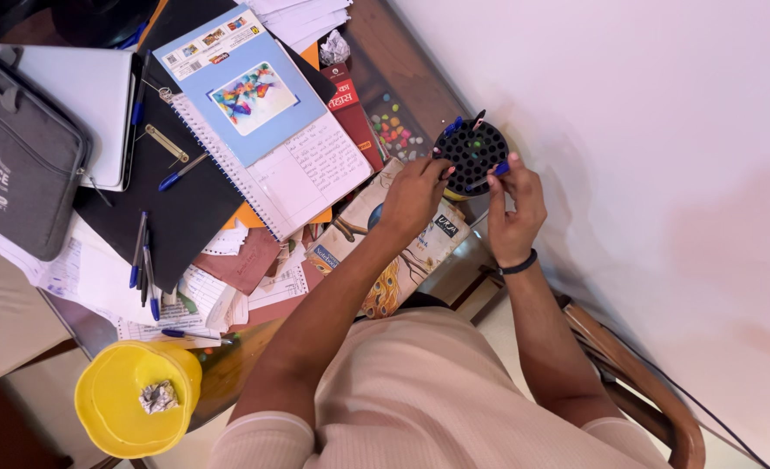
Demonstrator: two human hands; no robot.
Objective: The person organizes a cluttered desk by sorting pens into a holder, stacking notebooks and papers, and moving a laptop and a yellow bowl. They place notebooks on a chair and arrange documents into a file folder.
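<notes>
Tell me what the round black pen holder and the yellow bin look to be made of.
Round black pen holder: probably moulded plastic, matt, going by the regular grid of holes across its top.
Yellow bin: probably plastic, smooth and slightly glossy, with an even colour and a thin rounded rim; crumpled foil lies inside.

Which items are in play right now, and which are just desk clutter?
In play: black pen holder, blue pen in right hand, left hand steadying the holder.
Clutter: yellow bin, grey laptop bag, spiral notebook, loose blue pens.

Beige ribbed shirt (black wristband)
</notes>
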